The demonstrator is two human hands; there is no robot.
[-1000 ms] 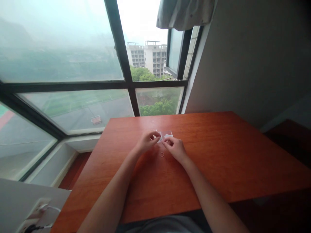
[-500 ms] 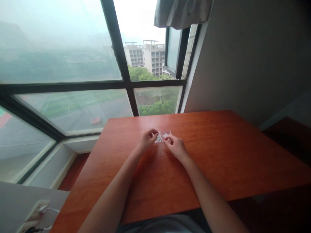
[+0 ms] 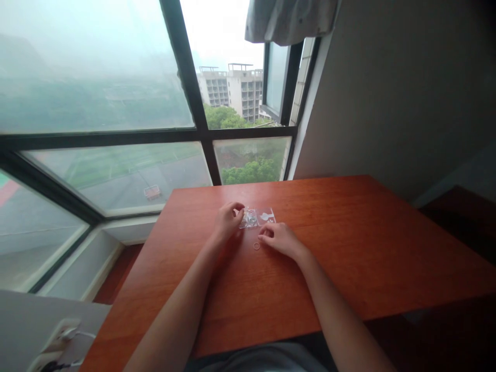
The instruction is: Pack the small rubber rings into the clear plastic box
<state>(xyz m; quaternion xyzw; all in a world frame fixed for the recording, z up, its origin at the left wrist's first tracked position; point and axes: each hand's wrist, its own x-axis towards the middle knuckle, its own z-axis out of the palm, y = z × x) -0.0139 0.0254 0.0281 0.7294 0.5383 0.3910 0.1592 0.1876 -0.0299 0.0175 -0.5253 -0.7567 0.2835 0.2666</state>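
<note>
One pale ring (image 3: 256, 246) lies on the table (image 3: 349, 248) just off the fingertips of my right hand (image 3: 282, 238), a little left and toward the table's near edge; being round, it offers no long axis. That right hand is the nearer. Both grips are curled; I cannot tell how far open they are or whether they pinch anything. My left hand (image 3: 228, 221) is at the left edge of the clear case (image 3: 257, 218).

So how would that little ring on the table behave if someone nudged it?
The ring looks small and thin, so it is probably light. Lying flat on the glossy table, it would likely slide rather than roll. Its stiffness is hard to tell.
</note>
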